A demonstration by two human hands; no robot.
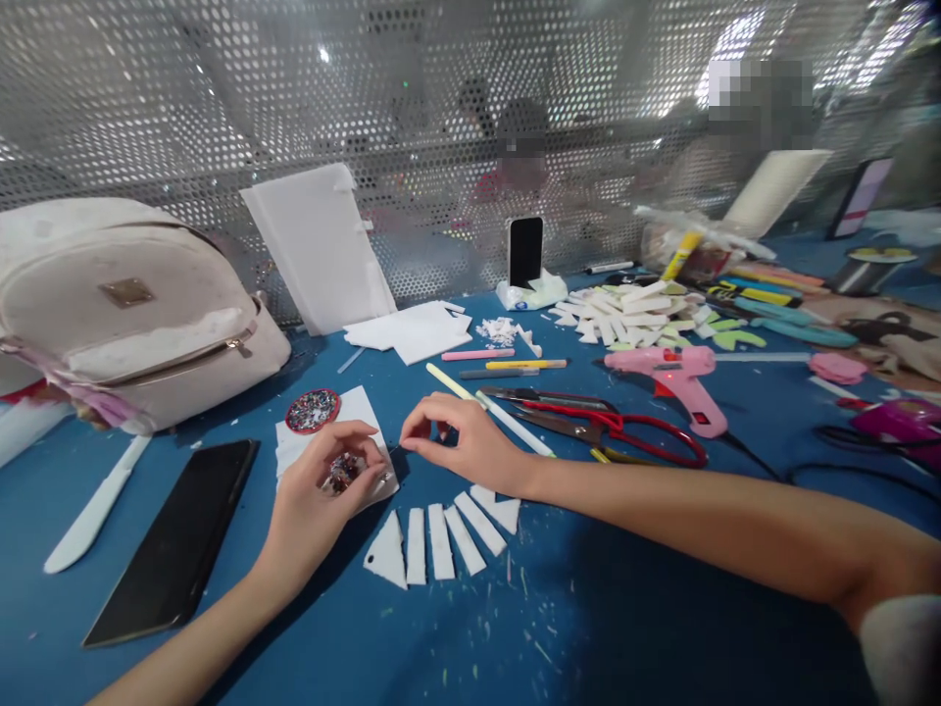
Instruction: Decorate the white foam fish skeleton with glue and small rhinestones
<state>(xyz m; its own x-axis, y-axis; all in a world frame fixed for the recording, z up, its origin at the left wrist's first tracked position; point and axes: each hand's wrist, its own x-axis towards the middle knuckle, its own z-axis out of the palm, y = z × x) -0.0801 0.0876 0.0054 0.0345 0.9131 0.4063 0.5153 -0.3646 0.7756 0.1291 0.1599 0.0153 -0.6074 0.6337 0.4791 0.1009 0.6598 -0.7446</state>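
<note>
My left hand [320, 480] is closed in a curve around a cluster of small dark and shiny beads [344, 473], over a white foam sheet [360, 412]. Its thumb and fingertips nearly meet; whether they grip a dish or the beads is hidden. Just to the right, my right hand [463, 441] makes a pinch close above the table, and anything between its fingertips is too small to name. Behind my left hand a red-rimmed round dish [313, 410] of mixed beads rests on the sheet. Several white foam strips [441, 541] lie fanned out nearer me, one end piece bearing a black dot.
Right of my hands lie red-handled scissors [647, 431], a box cutter [544, 399] and a pink glue gun [676, 373] with its cord. At left are a black phone [176, 539], a white plastic knife [103, 510] and a backpack [139, 304]. Foam scraps [639, 309] pile up behind.
</note>
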